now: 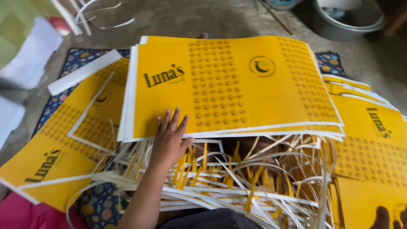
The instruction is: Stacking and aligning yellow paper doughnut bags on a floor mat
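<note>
— Nearest the lens, what do you see?

— Tangled paper strips, white and yellow, heaped on the floor right below the camera. Fingertips show at the bottom right corner, probably the right hand, but too little of it is in view to tell how it is set.

— And the biggest thing in view?

— Yellow printed sheets. 1 stack lies flat in the middle, its long axis running left to right, white margins showing along its left and near edges. More loose sheets spread out at the left on a patterned mat, and others fan out at the right.

— Where does the stack lie from the hand?

— Directly ahead of the left hand, away from the body. That hand is the nearer of the 2 by far: it already rests on the stack's near left corner.

— How is that hand set?

— Palm down, fingers spread and straight, pointing away from the person, pressed flat on the top sheet and pinching nothing. The forearm comes up from the bottom edge, crossing over the strips.

— Anything else around?

— A long white offcut lies on the left sheets, and a metal bowl sits on the bare floor at the far right.
</note>
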